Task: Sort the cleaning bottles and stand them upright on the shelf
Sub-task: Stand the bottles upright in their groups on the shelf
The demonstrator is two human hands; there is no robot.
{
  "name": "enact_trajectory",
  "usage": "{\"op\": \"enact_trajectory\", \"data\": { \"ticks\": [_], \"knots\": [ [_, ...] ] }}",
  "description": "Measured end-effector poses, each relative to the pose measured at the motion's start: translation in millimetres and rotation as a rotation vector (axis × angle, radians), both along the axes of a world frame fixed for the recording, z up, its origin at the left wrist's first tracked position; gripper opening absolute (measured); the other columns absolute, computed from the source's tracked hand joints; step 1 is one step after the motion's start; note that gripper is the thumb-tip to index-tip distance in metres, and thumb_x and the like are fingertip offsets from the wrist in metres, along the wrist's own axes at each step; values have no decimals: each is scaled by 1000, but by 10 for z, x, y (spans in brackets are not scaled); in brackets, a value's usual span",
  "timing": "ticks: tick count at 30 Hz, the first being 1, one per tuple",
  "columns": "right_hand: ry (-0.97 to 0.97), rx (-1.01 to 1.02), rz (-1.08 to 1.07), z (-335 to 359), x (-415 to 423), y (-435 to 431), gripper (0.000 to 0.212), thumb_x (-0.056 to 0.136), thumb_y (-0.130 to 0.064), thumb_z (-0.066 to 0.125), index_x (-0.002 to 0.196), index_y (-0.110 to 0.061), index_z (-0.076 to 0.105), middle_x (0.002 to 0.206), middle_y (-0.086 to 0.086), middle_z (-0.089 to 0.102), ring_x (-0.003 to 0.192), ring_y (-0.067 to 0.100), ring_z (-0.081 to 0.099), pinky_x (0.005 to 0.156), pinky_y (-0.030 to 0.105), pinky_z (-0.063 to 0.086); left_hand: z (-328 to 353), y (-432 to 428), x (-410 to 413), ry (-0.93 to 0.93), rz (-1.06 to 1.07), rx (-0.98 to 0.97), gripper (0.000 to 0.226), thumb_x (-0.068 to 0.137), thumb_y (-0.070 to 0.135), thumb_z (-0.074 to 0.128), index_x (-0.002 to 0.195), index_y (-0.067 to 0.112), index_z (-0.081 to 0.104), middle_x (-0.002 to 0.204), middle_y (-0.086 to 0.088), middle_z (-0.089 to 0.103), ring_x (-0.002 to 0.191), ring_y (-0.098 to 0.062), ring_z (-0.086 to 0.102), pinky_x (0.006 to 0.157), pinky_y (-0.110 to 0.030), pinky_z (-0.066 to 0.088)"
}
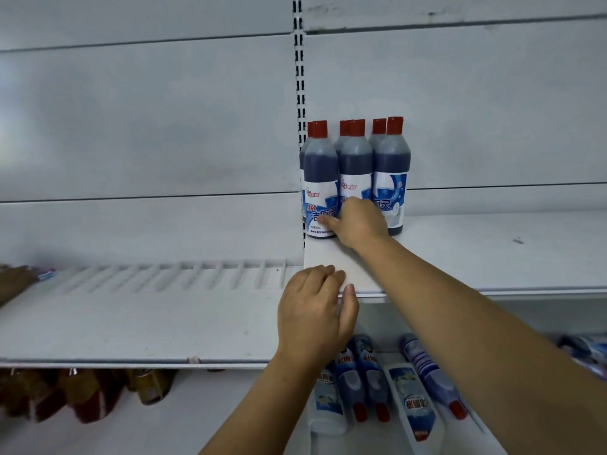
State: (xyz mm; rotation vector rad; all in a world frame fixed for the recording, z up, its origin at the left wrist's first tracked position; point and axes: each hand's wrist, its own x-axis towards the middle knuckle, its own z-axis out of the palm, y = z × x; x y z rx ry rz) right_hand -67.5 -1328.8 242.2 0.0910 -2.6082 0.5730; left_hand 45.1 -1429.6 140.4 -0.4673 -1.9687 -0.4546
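Note:
Several dark-blue cleaning bottles with red caps stand upright in two rows at the left end of the right-hand shelf [492, 257]. My right hand [356, 223] wraps round the lower part of the middle front bottle [355, 159], and its fingertips reach the label of the left front bottle [320, 178]. The right front bottle [392, 165] stands beside them. My left hand [313, 310] holds the shelf's front left corner, fingers on top and thumb at the edge. More blue bottles [366, 372] and white bottles [410, 405] lie flat on the shelf below.
A lower white shelf [147, 323] with a wire divider rail [170, 274] runs to the left. Another person's hand [13, 280] shows at its far left end. Brown and red bottles [82, 392] lie under that shelf. A slotted upright [299, 60] separates the two bays.

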Motion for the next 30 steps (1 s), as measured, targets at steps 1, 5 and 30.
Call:
{"op": "enact_trajectory", "data": {
  "ticks": [1, 5, 30],
  "knots": [
    [-2, 31, -5, -16, -6, -3, 42, 89, -52, 62, 87, -11, 60, 86, 8, 62, 80, 27, 58, 67, 33, 43, -2, 0, -3, -7, -2, 1, 31, 93, 25, 53, 99, 6, 76, 99, -8, 75, 96, -22, 68, 91, -30, 47],
    [-194, 220, 152, -26, 69, 77, 31, 94, -30, 56, 119, -12, 61, 120, 10, 64, 103, 27, 60, 89, 38, 50, 26, -11, 18, -61, -8, 2, 32, 93, 27, 52, 99, 7, 76, 100, -8, 74, 96, -23, 67, 89, -31, 48],
    [12, 52, -48, -484, 1443, 3546, 36, 98, -40, 44, 116, -23, 69, 120, 2, 66, 105, 22, 61, 88, 36, 48, 521, 2076, 86, -521, 115, -200, 42, 97, 41, 39, 116, 14, 64, 115, -11, 62, 105, -32, 54, 84, -41, 42]
  ]
}}
